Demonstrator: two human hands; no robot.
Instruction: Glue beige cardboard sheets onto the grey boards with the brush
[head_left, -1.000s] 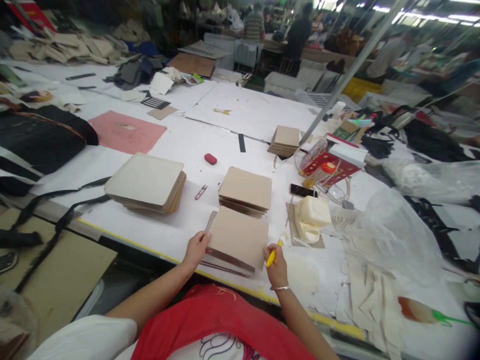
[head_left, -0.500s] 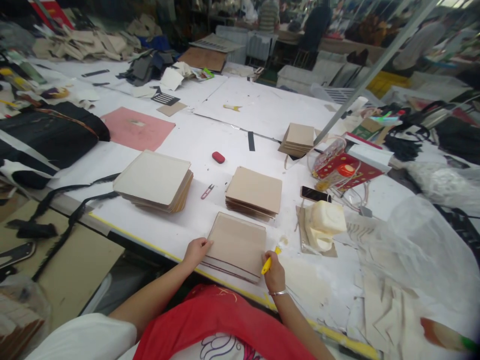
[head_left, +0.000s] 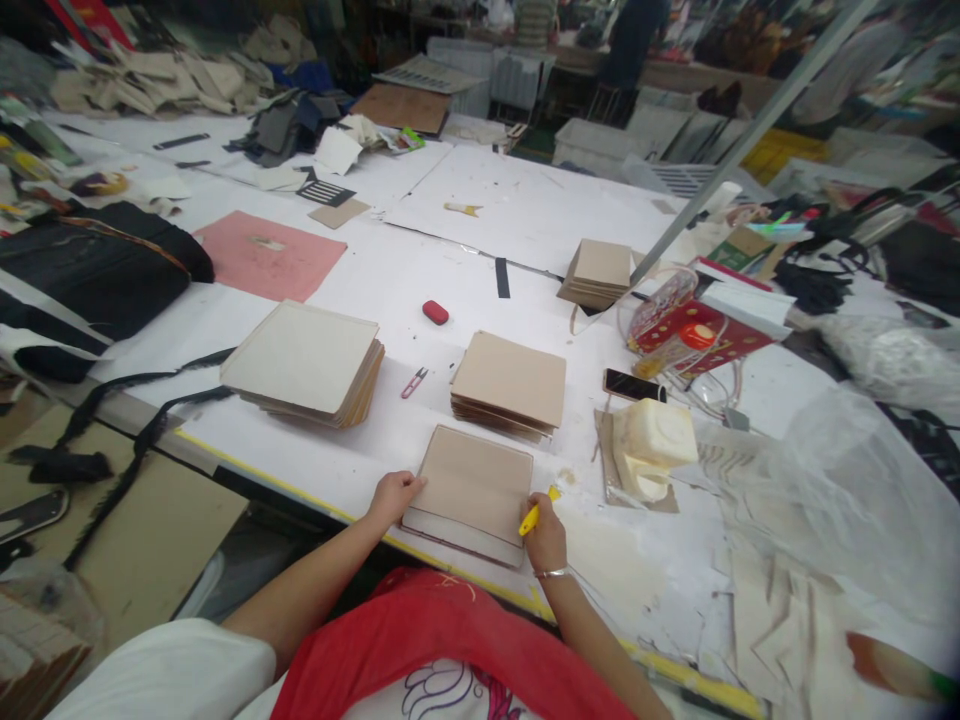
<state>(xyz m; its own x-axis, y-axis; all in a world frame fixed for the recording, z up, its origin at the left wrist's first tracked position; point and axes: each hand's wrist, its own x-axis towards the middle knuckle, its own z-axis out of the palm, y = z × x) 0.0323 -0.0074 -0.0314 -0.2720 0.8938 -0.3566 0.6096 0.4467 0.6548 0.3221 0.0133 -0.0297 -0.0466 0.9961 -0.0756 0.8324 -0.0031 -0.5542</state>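
Observation:
A tan rectangular panel lies in front of me, with a pale sheet with a dark edge showing below its near side. My left hand pinches the panel's left edge between thumb and fingers. At the right edge, my right hand is closed round a yellow-handled tool, its fingertips touching the panel. The tool's working end is mostly hidden. Just beyond lies a stack of tan panels. A stack of paler panels stands to the left, with pink-handled thread snips between the stacks.
On the right are a cut-open whitish plastic container, a phone and clear plastic sheeting. A slanting metal pole rises behind a smaller panel stack. A red case and a pink sheet lie farther back.
The panel's near edge has shifted away from me, so a wider strip of the pale sheet shows. My right hand has moved slightly left and up with the tool.

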